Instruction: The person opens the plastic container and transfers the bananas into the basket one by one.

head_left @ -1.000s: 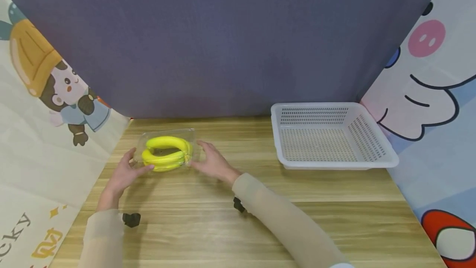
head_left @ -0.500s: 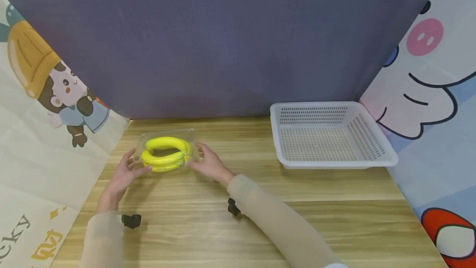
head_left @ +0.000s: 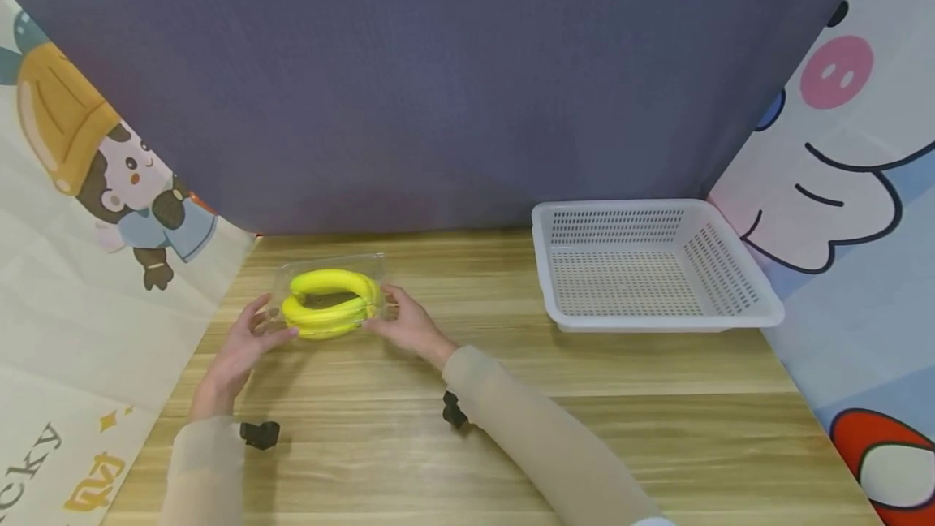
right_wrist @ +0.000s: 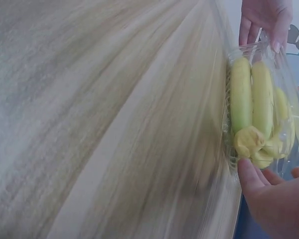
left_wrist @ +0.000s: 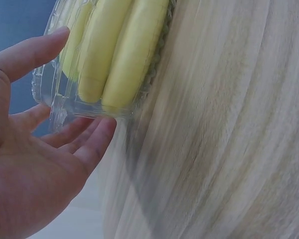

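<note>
A bunch of yellow bananas (head_left: pixel 325 316) lies inside a clear plastic clamshell box (head_left: pixel 371 264) at the table's left back. My left hand (head_left: pixel 239 347) holds the box's left end; in the left wrist view its thumb lies by the lid edge and the fingertips are at the end wall. On the opposite end, my right hand (head_left: pixel 411 326) holds the box with thumb at the near corner and fingers round the side. The banana stems (right_wrist: pixel 251 142) face the right hand. Whether the box touches the table is hard to tell.
A white perforated plastic basket (head_left: pixel 668 321) stands at the back right of the wooden table (head_left: pixel 380 445). A dark blue-grey panel (head_left: pixel 438 104) rises behind. Cartoon-printed sheets flank both sides. Small black devices (head_left: pixel 259 434) sit at the wrists.
My right hand has drawn slightly nearer along the box's right end, and its forearm has shifted left. The left hand and the box stay almost in place.
</note>
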Demonstrator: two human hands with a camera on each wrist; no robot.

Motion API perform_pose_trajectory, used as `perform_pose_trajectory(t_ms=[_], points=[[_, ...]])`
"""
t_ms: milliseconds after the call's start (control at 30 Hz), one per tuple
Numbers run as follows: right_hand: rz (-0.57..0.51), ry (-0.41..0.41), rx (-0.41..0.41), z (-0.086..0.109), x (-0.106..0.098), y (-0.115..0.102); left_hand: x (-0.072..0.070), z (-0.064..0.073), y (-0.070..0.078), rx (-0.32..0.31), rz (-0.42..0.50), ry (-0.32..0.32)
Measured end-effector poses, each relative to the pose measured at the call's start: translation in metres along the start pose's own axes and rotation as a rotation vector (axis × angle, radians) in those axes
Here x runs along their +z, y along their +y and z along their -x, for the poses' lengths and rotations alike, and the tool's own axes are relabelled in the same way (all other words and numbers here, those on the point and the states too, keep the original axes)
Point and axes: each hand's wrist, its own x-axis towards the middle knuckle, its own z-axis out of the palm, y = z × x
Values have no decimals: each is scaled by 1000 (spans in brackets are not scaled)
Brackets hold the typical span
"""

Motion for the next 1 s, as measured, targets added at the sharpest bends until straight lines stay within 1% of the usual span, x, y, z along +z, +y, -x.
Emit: perform_pose_trajectory(t_ms=[167, 300, 500, 700, 867, 1000], points=[[-18, 23, 4, -1, 3, 0, 4, 1, 2, 10, 1, 5], [2, 49, -2, -1, 5, -1, 5, 1, 2, 8, 5, 3], [34, 116, -8, 2, 4, 1, 9, 2, 3, 15, 24, -16], [41, 186, 23, 4, 2, 3, 15, 2, 6, 11, 17, -33], [31, 210, 42, 6, 1, 5, 20, 1, 6, 12, 13, -38], [30, 213, 43, 7, -2, 6, 24, 1, 8, 18, 17, -39]])
